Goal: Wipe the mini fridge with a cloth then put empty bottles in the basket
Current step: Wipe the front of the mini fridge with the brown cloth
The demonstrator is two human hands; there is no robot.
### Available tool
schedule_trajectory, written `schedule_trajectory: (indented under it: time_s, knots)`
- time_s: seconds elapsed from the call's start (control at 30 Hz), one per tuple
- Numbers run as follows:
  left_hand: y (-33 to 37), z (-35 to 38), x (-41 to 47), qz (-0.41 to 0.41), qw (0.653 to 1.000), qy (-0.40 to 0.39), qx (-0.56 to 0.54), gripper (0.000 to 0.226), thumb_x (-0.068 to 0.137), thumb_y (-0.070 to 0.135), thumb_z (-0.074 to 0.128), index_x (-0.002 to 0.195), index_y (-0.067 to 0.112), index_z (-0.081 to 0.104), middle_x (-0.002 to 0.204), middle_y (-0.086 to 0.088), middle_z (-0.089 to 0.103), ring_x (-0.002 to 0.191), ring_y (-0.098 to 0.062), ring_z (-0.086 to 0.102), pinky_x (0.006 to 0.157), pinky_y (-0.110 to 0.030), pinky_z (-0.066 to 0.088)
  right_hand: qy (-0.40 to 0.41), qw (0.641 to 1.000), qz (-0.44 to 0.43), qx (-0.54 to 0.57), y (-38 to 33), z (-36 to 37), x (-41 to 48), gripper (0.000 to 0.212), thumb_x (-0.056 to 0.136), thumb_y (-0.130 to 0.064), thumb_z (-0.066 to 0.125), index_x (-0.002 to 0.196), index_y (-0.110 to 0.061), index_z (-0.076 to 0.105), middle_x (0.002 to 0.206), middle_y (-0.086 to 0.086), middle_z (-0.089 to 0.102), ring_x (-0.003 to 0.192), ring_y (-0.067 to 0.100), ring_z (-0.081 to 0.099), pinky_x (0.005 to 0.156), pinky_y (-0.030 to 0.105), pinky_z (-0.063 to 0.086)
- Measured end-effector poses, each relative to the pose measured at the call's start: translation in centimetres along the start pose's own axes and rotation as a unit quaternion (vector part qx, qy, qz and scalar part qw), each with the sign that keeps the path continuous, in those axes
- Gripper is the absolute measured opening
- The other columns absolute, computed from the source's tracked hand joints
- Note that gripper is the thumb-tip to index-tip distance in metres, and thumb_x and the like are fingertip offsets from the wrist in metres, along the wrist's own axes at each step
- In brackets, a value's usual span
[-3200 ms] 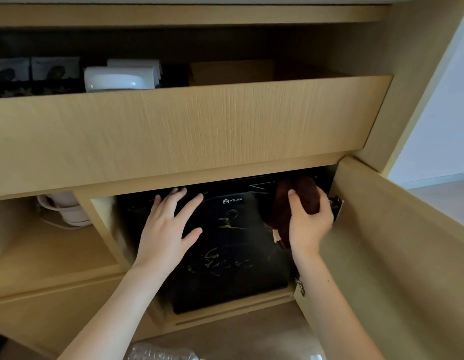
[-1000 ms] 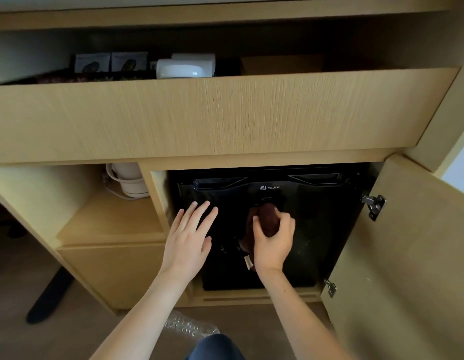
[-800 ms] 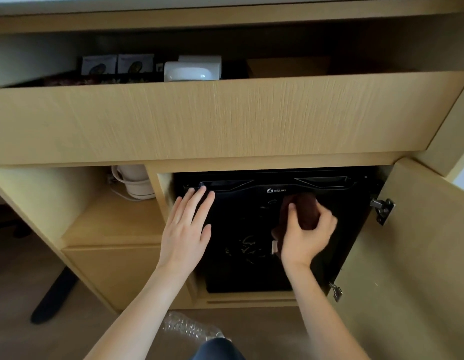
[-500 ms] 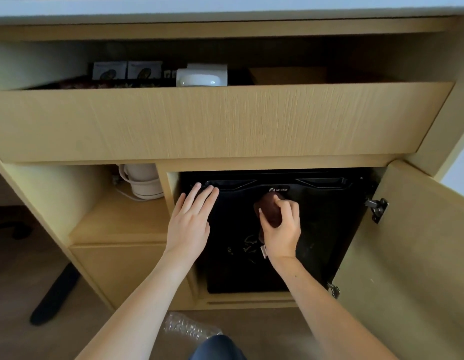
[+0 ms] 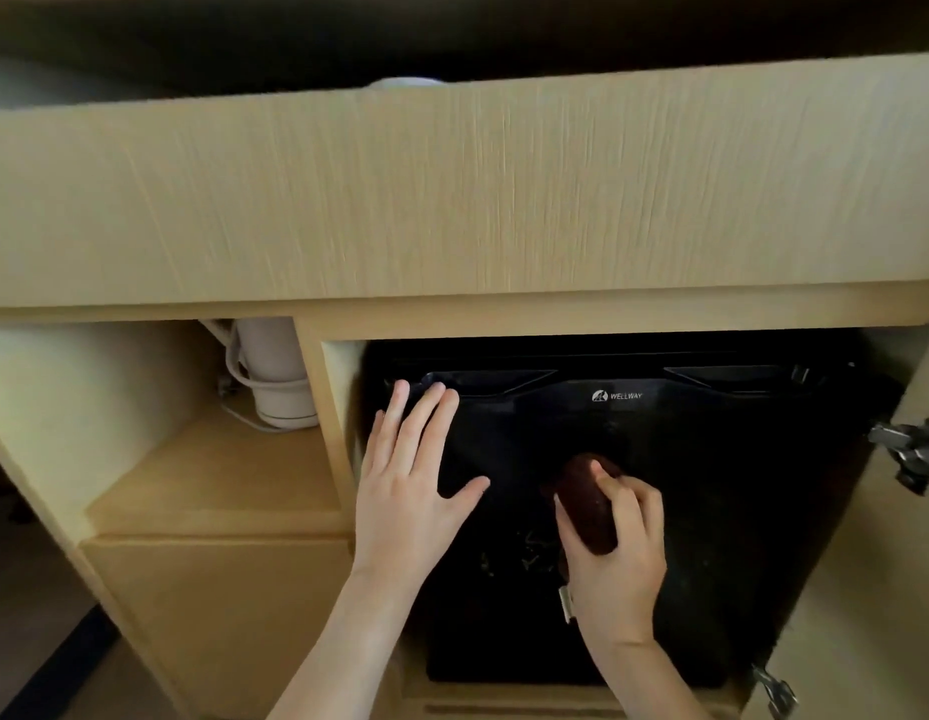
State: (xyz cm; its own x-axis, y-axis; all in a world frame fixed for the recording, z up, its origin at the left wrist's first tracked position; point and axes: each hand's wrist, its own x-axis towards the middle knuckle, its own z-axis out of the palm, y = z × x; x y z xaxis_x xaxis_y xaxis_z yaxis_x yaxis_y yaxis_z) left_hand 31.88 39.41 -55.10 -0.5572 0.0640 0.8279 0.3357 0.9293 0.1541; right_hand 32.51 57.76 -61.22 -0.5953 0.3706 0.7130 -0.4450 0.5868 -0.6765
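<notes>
A black mini fridge (image 5: 738, 491) with a WELLWAY logo sits inside a light wooden cabinet. Its door faces me. My left hand (image 5: 408, 485) lies flat with spread fingers on the upper left of the fridge door, fingertips at the top handle recess. My right hand (image 5: 615, 558) grips a dark brown cloth (image 5: 587, 506) and presses it against the middle of the door. No bottle and no basket are in view.
An open drawer front (image 5: 452, 189) juts out above the fridge. A white kettle (image 5: 275, 376) stands on the shelf to the left. The open cabinet door (image 5: 883, 589) with metal hinges hangs at the right.
My right hand has slid the cloth down from below the logo to the door's middle. The view moved closer and lower; the plastic bottle on the floor has left the frame. My left hand stays flat.
</notes>
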Motion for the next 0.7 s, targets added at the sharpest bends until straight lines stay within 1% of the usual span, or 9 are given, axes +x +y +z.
schedule_trajectory:
  time_s: [0.07,0.17,0.23,0.37,0.5,0.53,0.6,0.67,0.7]
  knots:
    - [-0.7,0.6,-0.2,0.016,0.999,0.022,-0.017,0.094,0.073,0.040,0.085,0.151,0.018,0.037,0.157,0.005,0.036,0.153,-0.019,0.015,0.117,-0.050,0.032,0.024,0.999,0.008,0.031,-0.3,0.2,-0.1,0.049,0.073,-0.013,0.085,0.117,-0.020,0.065,0.110,-0.019,0.045,0.102,0.009,0.057,0.083,0.037,0.057]
    - [-1.4,1.3,-0.5,0.035,0.998,0.039,-0.020,0.097,0.073,0.041,0.084,0.153,0.019,0.035,0.159,0.008,0.031,0.153,-0.018,0.013,0.120,-0.048,0.027,0.051,0.994,0.028,0.089,-1.0,0.2,-0.2,0.043,0.075,-0.014,0.083,0.115,-0.020,0.068,0.107,-0.021,0.050,0.101,-0.005,0.056,0.082,0.011,0.049]
    - [-1.5,1.6,-0.4,0.035,0.998,0.048,-0.026,0.099,0.072,0.042,0.084,0.154,0.019,0.033,0.160,0.008,0.030,0.153,-0.018,0.012,0.122,-0.047,0.022,0.044,0.993,0.026,0.107,-1.3,-0.2,0.1,0.039,0.077,-0.014,0.083,0.113,-0.019,0.068,0.106,-0.016,0.052,0.098,-0.007,0.057,0.081,0.003,0.043]
    - [-2.0,1.8,-0.1,0.039,0.997,0.051,-0.045,0.102,0.070,0.042,0.086,0.155,0.019,0.032,0.160,0.005,0.030,0.153,-0.017,0.011,0.123,-0.046,0.018,0.023,0.996,0.003,0.091,-2.6,-1.4,1.5,0.036,0.080,-0.017,0.081,0.112,-0.021,0.067,0.106,-0.003,0.055,0.096,-0.006,0.056,0.079,0.001,0.040]
    - [-2.1,1.8,-0.2,0.052,0.996,0.052,-0.054,0.102,0.071,0.042,0.085,0.155,0.019,0.030,0.161,0.006,0.028,0.153,-0.016,0.009,0.122,-0.046,0.023,0.039,0.996,-0.044,0.073,-4.9,0.2,2.5,0.048,0.078,-0.018,0.082,0.121,-0.022,0.063,0.109,-0.005,0.052,0.099,-0.008,0.054,0.080,0.000,0.040]
    - [-2.2,1.8,-0.2,0.057,0.995,0.050,-0.059,0.103,0.072,0.042,0.084,0.155,0.020,0.028,0.161,0.008,0.026,0.153,-0.015,0.008,0.122,-0.043,0.024,0.042,0.995,-0.052,0.070,-5.2,0.6,2.4,0.048,0.078,-0.018,0.082,0.121,-0.023,0.064,0.108,-0.007,0.051,0.098,-0.007,0.055,0.079,0.001,0.041]
    - [-2.7,1.5,-0.2,0.071,0.995,0.040,-0.063,0.103,0.072,0.042,0.084,0.155,0.023,0.025,0.162,0.012,0.021,0.153,-0.013,0.008,0.119,-0.034,0.025,0.033,0.996,-0.058,0.060,-5.0,0.9,2.2,0.047,0.078,-0.020,0.082,0.121,-0.025,0.065,0.107,-0.009,0.049,0.097,-0.006,0.055,0.080,0.002,0.042]
    - [-3.1,1.1,-0.2,0.081,0.994,0.021,-0.065,0.104,0.073,0.041,0.083,0.156,0.026,0.022,0.162,0.016,0.019,0.153,-0.010,0.007,0.114,-0.027,0.026,0.029,0.998,-0.032,0.051,-4.0,0.3,1.7,0.045,0.078,-0.022,0.082,0.119,-0.028,0.065,0.107,-0.010,0.050,0.098,-0.008,0.055,0.081,0.002,0.042]
    - [-3.2,0.8,-0.2,0.080,0.994,0.011,-0.067,0.104,0.073,0.041,0.083,0.156,0.029,0.021,0.163,0.018,0.016,0.153,-0.008,0.005,0.110,-0.024,0.027,0.040,0.998,-0.013,0.046,-3.6,-0.3,1.5,0.044,0.077,-0.021,0.083,0.117,-0.030,0.065,0.107,-0.008,0.051,0.097,-0.009,0.055,0.081,0.001,0.041]
